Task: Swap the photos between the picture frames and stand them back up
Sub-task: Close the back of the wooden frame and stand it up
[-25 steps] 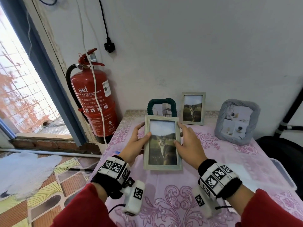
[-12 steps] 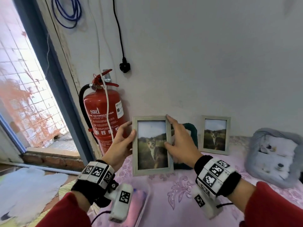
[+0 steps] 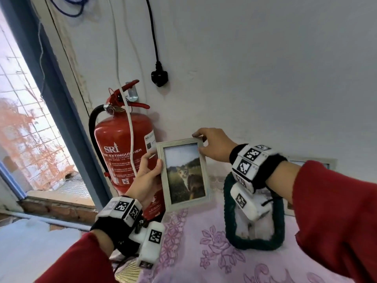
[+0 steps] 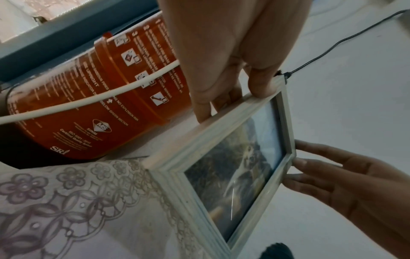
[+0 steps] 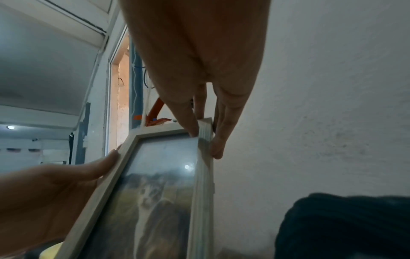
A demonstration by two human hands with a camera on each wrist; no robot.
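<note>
A pale wooden frame with a cat photo is upright at the table's back left corner, close to the wall. My left hand grips its left edge, thumb on the front. My right hand pinches its top right corner between thumb and fingers. The left wrist view shows the frame with its lower corner at the cloth; whether it rests there I cannot tell. In the right wrist view the frame fills the lower middle. A dark green knitted frame stands to the right, partly behind my right wrist.
A red fire extinguisher hangs just left of the frame, with a white cable across it. A black plug dangles on the wall above. Another pale frame peeks out behind my right sleeve. The table has a pink flowered cloth.
Both hands carried the cat photo frame from the middle of the table up and back to the left corner by the wall. My right hand slid from its right edge to the top right corner.
</note>
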